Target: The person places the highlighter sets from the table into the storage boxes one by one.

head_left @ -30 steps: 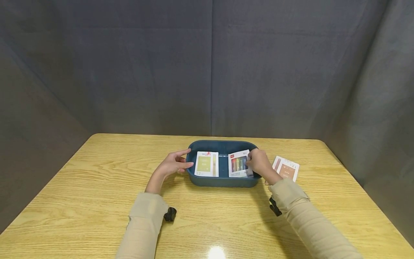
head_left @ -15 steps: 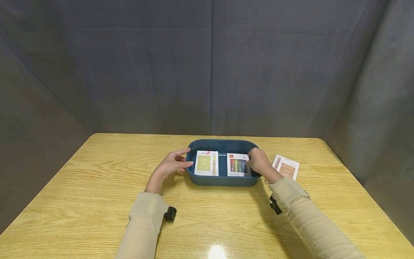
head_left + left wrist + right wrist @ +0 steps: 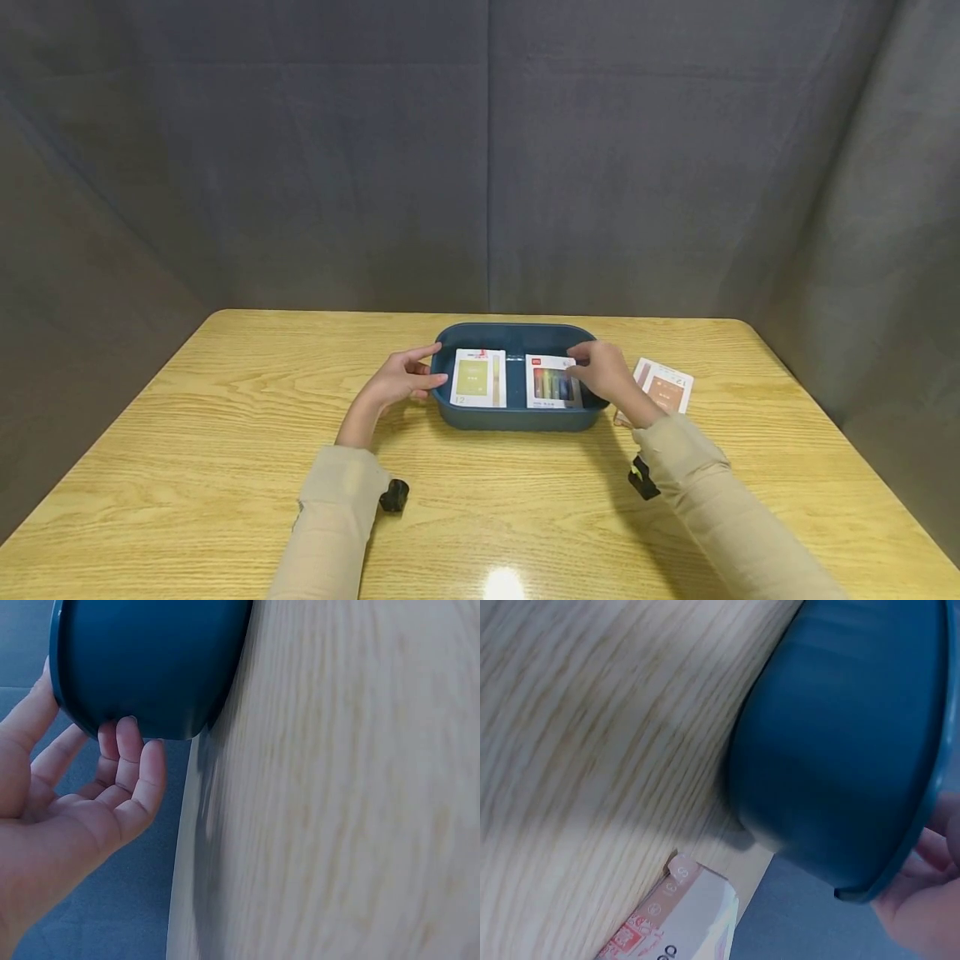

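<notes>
A dark blue basket (image 3: 517,422), split by a low divider, stands on the table. My left hand (image 3: 403,377) rests at its left end, thumb and forefinger at the rim; in the left wrist view the other fingertips touch the outer wall. My right hand (image 3: 604,371) reaches over the right rim, its fingers loosened at the right edge of a white box (image 3: 551,402) whose window shows several coloured sticks. That box lies in the right compartment. A white carton with a yellow-green panel (image 3: 472,378) lies in the left one.
On the table (image 3: 480,492), right of the basket, lies a white carton with a brown panel (image 3: 666,390), partly hidden by the right forearm. It is close to the basket's right end. A grey curtain (image 3: 480,167) hangs behind the table and along both sides.
The box with coloured sticks has gone from tilted to lying flat in the right compartment. My right hand's fingers have loosened and shifted slightly at its edge. My left hand has stayed put.
</notes>
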`<move>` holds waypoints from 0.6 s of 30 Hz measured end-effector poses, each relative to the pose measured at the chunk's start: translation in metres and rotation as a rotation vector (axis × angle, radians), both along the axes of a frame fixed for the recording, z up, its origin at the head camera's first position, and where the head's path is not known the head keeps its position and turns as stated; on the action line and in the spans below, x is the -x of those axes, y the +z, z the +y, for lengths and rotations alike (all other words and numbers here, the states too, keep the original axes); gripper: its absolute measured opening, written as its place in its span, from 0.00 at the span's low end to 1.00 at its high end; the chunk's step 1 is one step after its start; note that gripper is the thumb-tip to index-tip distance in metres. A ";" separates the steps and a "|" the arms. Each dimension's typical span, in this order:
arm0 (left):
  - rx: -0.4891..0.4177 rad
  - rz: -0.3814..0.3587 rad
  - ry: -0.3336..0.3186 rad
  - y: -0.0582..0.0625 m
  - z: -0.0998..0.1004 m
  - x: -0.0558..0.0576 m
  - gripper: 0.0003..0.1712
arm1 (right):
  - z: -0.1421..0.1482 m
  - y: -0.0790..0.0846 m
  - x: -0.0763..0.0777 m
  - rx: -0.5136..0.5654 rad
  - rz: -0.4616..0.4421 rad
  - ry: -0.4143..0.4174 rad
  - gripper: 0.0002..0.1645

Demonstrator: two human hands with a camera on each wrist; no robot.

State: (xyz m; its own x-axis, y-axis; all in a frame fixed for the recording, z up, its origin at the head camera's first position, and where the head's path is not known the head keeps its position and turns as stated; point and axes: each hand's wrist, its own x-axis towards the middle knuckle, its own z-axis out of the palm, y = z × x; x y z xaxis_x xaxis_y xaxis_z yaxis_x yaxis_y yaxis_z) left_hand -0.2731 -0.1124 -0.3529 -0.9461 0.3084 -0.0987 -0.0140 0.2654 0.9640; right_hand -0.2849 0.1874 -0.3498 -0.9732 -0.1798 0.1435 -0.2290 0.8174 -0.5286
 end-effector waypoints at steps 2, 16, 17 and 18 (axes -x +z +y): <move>0.000 -0.001 0.001 0.000 0.000 0.000 0.35 | 0.004 0.001 -0.003 0.055 0.042 0.014 0.16; 0.003 0.003 0.006 0.000 -0.001 0.001 0.35 | 0.030 0.005 -0.022 0.238 0.216 -0.015 0.14; 0.002 0.001 0.006 0.000 -0.001 0.000 0.35 | 0.032 0.005 -0.022 0.236 0.217 -0.022 0.14; 0.003 0.001 0.007 0.000 -0.001 0.000 0.35 | 0.033 0.005 -0.023 0.234 0.222 -0.028 0.14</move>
